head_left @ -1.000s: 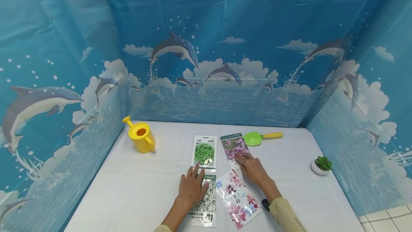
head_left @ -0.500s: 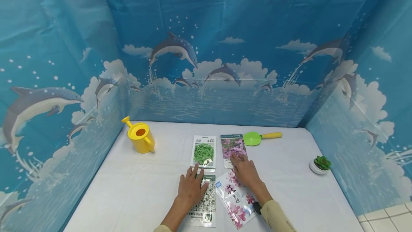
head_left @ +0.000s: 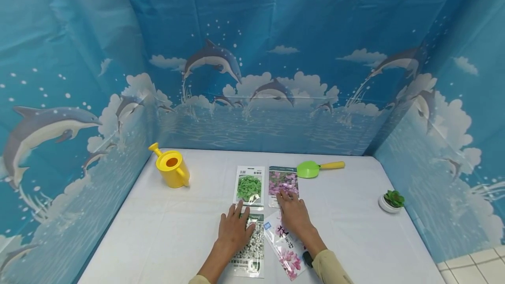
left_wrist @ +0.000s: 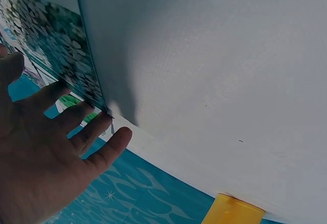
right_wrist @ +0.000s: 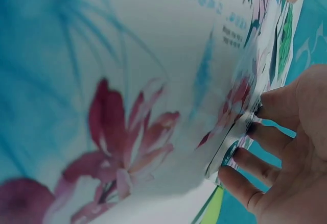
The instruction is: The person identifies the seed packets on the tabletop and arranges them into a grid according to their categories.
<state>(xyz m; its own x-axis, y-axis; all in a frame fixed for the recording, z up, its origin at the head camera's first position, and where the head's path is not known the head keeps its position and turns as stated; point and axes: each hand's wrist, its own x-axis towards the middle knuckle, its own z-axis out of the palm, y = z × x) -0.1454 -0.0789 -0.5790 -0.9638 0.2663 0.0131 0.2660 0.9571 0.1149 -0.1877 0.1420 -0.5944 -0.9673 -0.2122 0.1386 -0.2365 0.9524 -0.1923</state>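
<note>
My left hand (head_left: 234, 231) rests with spread fingers on the white-flower seed packet (head_left: 252, 249), its fingertips near the lower edge of the green-leaf seed packet (head_left: 249, 187). In the left wrist view the fingers of that hand (left_wrist: 56, 137) lie extended along the packet's edge. My right hand (head_left: 295, 214) touches the lower part of the purple-flower seed packet (head_left: 283, 181) with its fingertips. Beneath that hand and wrist lies a white packet with pink blossoms (head_left: 289, 260), partly covered and slanted. The right wrist view shows its blossom print (right_wrist: 122, 132) close up.
A yellow watering can (head_left: 172, 170) stands at the back left of the white table (head_left: 165, 240). Behind the packets lies a green scoop with a yellow handle (head_left: 309, 169). A small potted succulent (head_left: 392, 200) sits near the right edge. Dolphin-print curtains (head_left: 252, 130) enclose the table.
My right hand has moved left, and the purple-flower packet has turned from slanted to nearly straight beside the green-leaf one. The left hand has stayed in place.
</note>
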